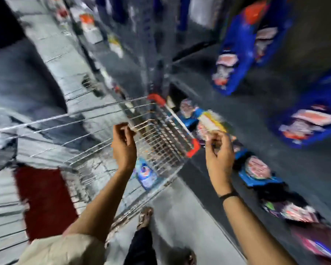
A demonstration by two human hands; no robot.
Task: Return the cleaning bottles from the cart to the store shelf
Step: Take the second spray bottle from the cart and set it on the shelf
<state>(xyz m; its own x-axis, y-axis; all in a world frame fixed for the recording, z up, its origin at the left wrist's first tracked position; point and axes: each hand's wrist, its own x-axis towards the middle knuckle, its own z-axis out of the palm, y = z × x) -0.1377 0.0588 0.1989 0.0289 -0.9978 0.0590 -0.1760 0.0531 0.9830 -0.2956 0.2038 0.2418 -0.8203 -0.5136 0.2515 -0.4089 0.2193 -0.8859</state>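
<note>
The frame is motion-blurred. A wire shopping cart (161, 138) with red corner guards stands in front of me, and one blue pack (145, 175) lies in its bottom. My left hand (123, 146) hovers over the cart with fingers loosely curled and nothing in it. My right hand (219, 150) is raised to the right of the cart, gripping a yellow and white pack (210, 121) near the low store shelf (214, 180). Whether it is a bottle or a pouch I cannot tell.
Blue packs (256, 171) lie on the low shelf at right, and large blue bags (237, 48) stand on the shelf above. A red mat (44, 199) lies on the grey floor at left. My feet (145, 217) are beside the cart.
</note>
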